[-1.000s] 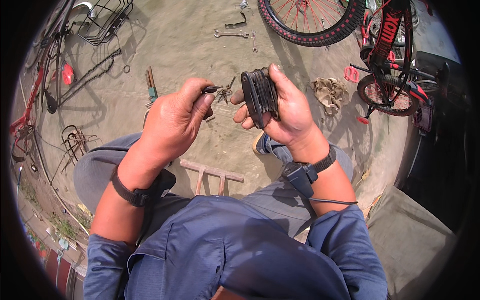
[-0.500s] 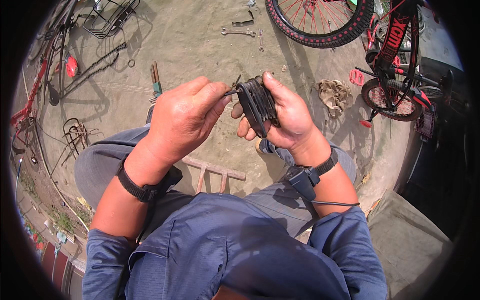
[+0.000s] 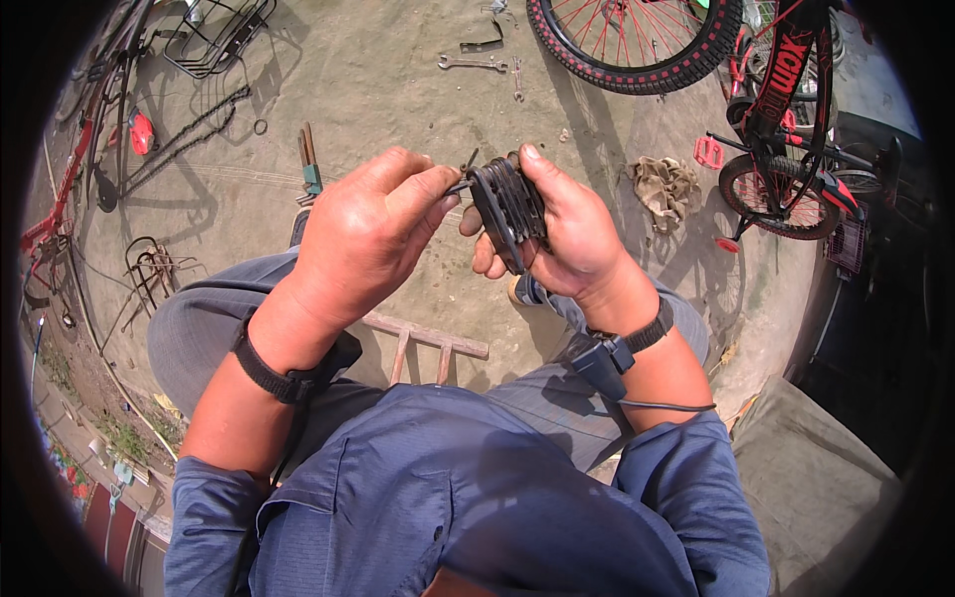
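Note:
My right hand (image 3: 572,234) is wrapped around a black folding hex key set (image 3: 509,209), its thumb lying along the upper side. Several dark bars lie side by side in the set, and a thin rod sticks up from its upper end. From the left, my left hand (image 3: 363,234) pinches a thin dark key (image 3: 462,186) at that same end between thumb and forefinger. The tips of the left fingers are partly hidden. Both hands are in front of me, above my spread knees.
A wooden stool frame (image 3: 428,336) shows between my legs. Beyond lie green-handled pliers or cutters (image 3: 310,164), an open-ended wrench (image 3: 474,64), a smaller wrench (image 3: 517,82) and a crumpled cloth (image 3: 667,192). A black-and-red bicycle (image 3: 786,90) is at the right; a bike chain (image 3: 189,139) lies left.
Both hands keep their hold. The hex key set has tilted slightly, and my left fingers have shifted a little at its upper end.

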Available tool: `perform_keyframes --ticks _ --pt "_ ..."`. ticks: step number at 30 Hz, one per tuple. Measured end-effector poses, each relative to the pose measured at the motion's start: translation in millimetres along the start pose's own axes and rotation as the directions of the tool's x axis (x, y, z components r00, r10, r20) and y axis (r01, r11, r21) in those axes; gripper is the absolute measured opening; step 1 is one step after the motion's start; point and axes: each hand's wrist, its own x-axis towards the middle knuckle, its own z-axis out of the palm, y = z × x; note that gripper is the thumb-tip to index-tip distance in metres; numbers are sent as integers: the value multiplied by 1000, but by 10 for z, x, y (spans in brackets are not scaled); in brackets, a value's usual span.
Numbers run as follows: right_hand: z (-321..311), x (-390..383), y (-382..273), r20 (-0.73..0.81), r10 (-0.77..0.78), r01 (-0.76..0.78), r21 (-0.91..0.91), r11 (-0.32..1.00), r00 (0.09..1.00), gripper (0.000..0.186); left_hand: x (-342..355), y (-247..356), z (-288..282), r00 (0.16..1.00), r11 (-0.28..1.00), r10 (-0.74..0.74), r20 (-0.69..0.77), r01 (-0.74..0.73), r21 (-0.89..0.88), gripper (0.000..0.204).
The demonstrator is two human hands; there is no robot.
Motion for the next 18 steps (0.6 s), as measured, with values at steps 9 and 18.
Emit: perform_keyframes --ticks 9,18 --pt "101 -23 30 -85 -77 66 -118 991 993 49 -28 35 16 997 996 -72 39 74 -42 18" --pt "159 -26 60 -129 -162 136 -191 972 978 41 -31 57 53 992 985 -126 14 126 -121 10"
